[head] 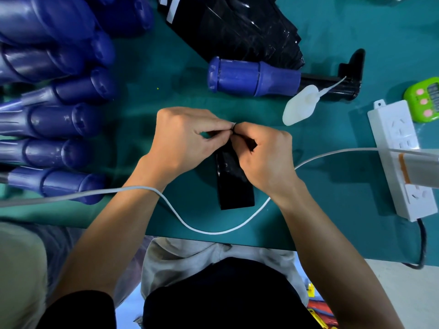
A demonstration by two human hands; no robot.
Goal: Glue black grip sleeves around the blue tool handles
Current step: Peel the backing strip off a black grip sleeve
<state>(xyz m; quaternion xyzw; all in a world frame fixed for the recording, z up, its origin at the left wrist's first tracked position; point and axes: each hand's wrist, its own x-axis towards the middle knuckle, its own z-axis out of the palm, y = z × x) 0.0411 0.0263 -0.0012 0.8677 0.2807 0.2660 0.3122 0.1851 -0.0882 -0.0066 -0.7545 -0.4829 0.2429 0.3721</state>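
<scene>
A black grip sleeve (234,184) lies flat on the green table (166,96) in front of me, its far end lifted. My left hand (185,138) and my right hand (263,157) both pinch that far end between thumb and fingers, fingertips meeting at a thin pale edge. One blue tool handle (251,78) with a black shaft lies on its side beyond my hands. A white glue bottle (300,106) with a thin nozzle rests against that shaft. Several more blue handles (59,119) are stacked at the left.
A pile of black sleeves in clear wrap (237,27) sits at the back. A white power strip (401,160) and a green timer (425,98) are at the right. A white cable (206,230) loops across the table's near edge under my forearms.
</scene>
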